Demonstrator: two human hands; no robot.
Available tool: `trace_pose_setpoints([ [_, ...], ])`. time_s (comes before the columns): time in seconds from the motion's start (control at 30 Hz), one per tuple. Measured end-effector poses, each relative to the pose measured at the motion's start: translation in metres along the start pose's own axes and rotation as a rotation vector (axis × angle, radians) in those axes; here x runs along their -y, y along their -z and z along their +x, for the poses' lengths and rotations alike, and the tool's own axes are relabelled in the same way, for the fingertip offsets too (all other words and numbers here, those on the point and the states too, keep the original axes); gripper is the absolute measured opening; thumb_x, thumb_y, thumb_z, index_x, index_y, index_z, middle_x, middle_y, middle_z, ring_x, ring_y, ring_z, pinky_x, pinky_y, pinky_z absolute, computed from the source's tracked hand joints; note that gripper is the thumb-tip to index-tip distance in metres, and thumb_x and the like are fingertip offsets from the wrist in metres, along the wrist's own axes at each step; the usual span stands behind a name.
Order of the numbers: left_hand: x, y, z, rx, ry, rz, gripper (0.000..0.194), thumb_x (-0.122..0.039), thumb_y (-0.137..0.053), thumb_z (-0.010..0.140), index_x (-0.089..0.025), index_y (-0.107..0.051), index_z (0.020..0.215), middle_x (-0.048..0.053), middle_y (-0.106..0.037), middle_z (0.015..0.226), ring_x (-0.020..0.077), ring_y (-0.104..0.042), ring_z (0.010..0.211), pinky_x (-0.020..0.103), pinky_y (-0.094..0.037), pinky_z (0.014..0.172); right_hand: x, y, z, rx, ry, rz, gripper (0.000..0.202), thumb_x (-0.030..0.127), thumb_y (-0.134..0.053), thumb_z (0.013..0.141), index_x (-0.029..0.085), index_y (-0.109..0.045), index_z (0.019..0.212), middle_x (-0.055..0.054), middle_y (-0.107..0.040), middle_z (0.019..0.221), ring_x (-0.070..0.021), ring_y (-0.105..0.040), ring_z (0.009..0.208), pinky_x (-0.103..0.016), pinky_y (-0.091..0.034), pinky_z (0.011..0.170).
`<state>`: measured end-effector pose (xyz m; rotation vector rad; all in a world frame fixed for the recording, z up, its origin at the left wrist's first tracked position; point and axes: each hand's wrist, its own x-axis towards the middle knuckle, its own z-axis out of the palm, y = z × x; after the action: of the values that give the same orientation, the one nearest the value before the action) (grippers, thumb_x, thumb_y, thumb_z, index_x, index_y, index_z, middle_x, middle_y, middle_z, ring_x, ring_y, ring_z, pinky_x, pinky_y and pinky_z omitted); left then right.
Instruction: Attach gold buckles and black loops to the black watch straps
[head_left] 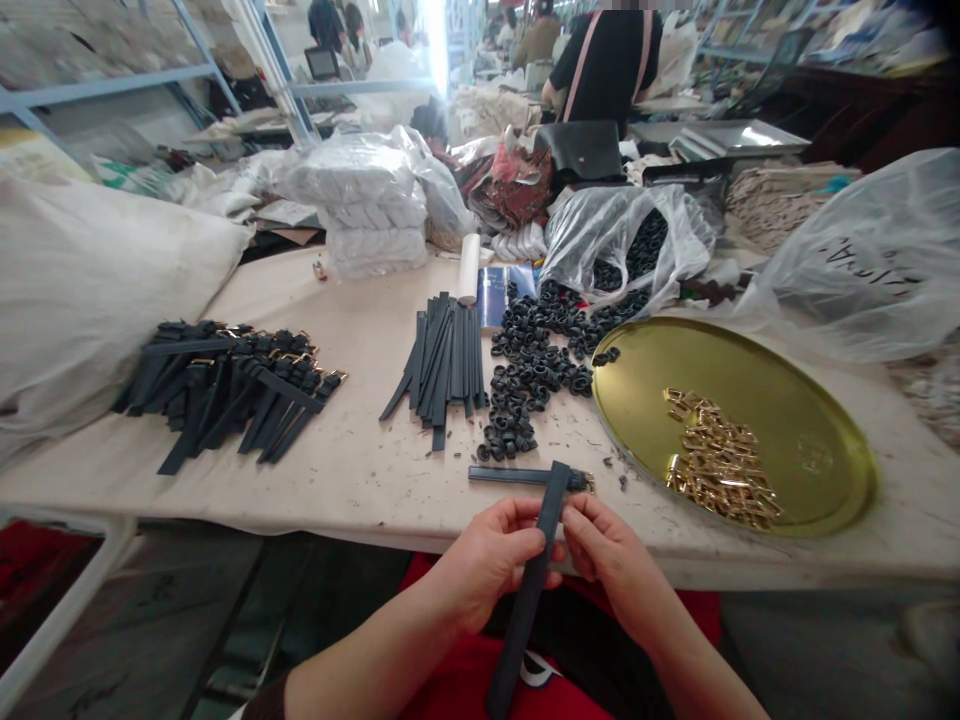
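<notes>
A dark strap (534, 580) slants up from my lap past the table's front edge. Around its upper part are the closed fingers of my left hand (491, 560), thumb on top. My right hand (600, 540) pinches at the strap's right edge; anything small between those fingertips is hidden. Just beyond my hands, a finished-looking strap with a gold buckle (506, 475) lies crosswise on the table. Behind it are a stack of plain dark strips (446, 360) and a heap of small black loops (525, 370). Gold buckles (720, 460) lie on a round golden tray (817, 430).
Buckled straps (225, 385) are piled on the table (360, 440) at the left, beside a large white sack (82, 290). Plastic-wrapped bundles (367, 200), a white roll (469, 270) and a clear bag of loops (630, 240) stand behind. A person in black (607, 60) is farther back.
</notes>
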<state>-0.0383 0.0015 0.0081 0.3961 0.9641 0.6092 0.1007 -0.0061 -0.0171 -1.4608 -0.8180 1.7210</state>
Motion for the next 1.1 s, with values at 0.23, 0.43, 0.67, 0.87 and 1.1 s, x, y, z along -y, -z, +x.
trace_pose_setpoints([
  [0.23,0.000,0.000,0.001,-0.001,0.024,0.030,0.026,-0.017,-0.063,0.067,-0.014,-0.055,0.091,0.004,-0.058,0.085,0.0118,-0.057,0.072,0.022,-0.048,0.061,-0.003,0.003,-0.001,0.014,0.015,-0.019,0.030,0.049,-0.051,0.074,0.020,-0.047,0.072,0.012,-0.029,0.041,-0.0051,-0.021,0.037,-0.019,-0.015,0.037],
  [0.43,0.000,-0.001,0.000,-0.023,0.019,0.064,0.032,-0.021,-0.066,0.062,-0.015,-0.054,0.091,0.001,-0.057,0.075,0.0110,-0.055,0.068,0.023,-0.047,0.061,-0.006,0.003,-0.003,0.025,0.004,-0.015,0.029,0.047,-0.054,0.074,0.020,-0.045,0.070,0.012,-0.031,0.041,-0.0049,-0.021,0.037,-0.020,-0.014,0.038],
  [0.67,0.002,0.001,-0.001,-0.035,0.012,0.132,0.029,-0.024,-0.064,0.063,-0.016,-0.053,0.089,-0.001,-0.056,0.070,0.0091,-0.052,0.060,0.023,-0.045,0.058,-0.006,0.002,-0.008,0.045,-0.002,-0.020,0.028,0.044,-0.055,0.075,0.019,-0.044,0.068,0.012,-0.033,0.041,-0.0043,-0.022,0.037,-0.019,-0.015,0.039],
  [0.87,0.006,0.003,0.003,-0.038,-0.009,0.153,0.022,-0.027,-0.057,0.069,-0.016,-0.050,0.086,-0.003,-0.054,0.061,0.0083,-0.051,0.055,0.020,-0.043,0.054,-0.009,0.000,-0.007,0.015,0.009,0.180,0.023,0.040,-0.058,0.075,0.019,-0.050,0.073,0.010,-0.041,0.046,-0.0040,-0.031,0.038,-0.016,-0.024,0.037],
  [1.1,-0.007,0.010,0.009,-0.107,-0.111,0.231,0.021,-0.020,-0.046,0.069,-0.018,-0.046,0.090,-0.001,-0.056,0.070,0.0088,-0.052,0.055,0.019,-0.041,0.052,0.002,0.011,-0.007,-0.039,-0.030,0.575,0.028,0.019,-0.059,0.066,0.018,-0.059,0.094,-0.005,-0.065,0.096,-0.0178,-0.060,0.093,-0.033,-0.048,0.086],
])
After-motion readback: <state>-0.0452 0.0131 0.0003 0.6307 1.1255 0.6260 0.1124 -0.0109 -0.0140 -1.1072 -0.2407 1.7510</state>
